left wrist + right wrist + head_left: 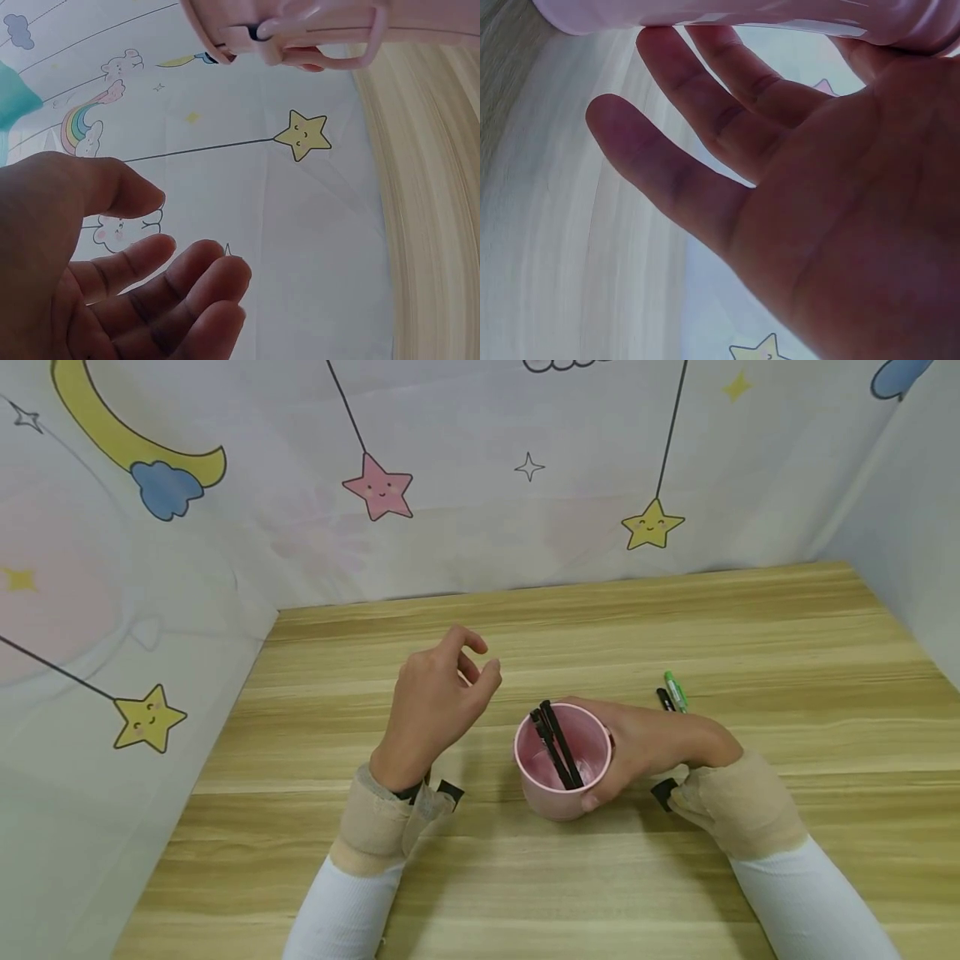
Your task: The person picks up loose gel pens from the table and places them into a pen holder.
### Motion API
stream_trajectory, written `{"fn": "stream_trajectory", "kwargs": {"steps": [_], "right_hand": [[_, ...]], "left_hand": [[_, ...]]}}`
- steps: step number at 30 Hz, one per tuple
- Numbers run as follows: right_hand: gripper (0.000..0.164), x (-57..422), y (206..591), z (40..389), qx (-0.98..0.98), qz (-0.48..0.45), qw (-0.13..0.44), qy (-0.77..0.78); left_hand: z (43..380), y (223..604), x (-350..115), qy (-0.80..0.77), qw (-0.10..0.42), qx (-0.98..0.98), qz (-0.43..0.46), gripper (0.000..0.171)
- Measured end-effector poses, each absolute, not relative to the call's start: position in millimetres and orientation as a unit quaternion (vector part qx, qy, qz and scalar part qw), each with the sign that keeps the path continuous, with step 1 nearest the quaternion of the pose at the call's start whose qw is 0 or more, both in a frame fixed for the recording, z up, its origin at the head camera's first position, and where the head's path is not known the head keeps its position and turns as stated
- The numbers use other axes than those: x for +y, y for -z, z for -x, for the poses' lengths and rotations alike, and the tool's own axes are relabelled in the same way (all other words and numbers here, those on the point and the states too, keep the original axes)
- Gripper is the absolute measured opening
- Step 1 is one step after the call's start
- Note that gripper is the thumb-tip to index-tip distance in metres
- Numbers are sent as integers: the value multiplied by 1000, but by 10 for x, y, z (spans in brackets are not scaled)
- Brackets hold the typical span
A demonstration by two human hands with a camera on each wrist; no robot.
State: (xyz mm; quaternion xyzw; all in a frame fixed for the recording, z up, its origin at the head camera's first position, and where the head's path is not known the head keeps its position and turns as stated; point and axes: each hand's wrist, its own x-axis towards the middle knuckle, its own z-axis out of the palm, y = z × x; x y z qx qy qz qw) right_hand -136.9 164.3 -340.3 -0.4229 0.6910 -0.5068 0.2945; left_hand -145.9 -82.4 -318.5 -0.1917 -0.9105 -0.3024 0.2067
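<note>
Left grip (pixel 437 702) curls loosely while right grip (pixel 647 739), dimly seen, seems spread

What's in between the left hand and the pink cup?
Just a bare bit of the wood-patterned table. In the head view, nothing lies between the left hand and the pink cup.

Pink cup (pixel 553 802), upright; two black pens (pixel 561 743) slanting side by side inside.
</note>
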Motion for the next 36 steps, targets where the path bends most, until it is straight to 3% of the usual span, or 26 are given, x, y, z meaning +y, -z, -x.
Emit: {"fn": "stream_trajectory", "kwargs": {"steps": [7, 19, 36], "right_hand": [[88, 1692, 3574, 1435, 680, 420, 305, 517], [86, 1669, 3619, 1442, 702, 427, 272, 501], [82, 1640, 3585, 1434, 686, 433, 285, 510]], "left_hand": [[1455, 3181, -821, 294, 203, -915, 186, 17], [1464, 3192, -822, 292, 200, -917, 185, 18], [1469, 3204, -849, 258, 140, -942, 163, 27]]}}
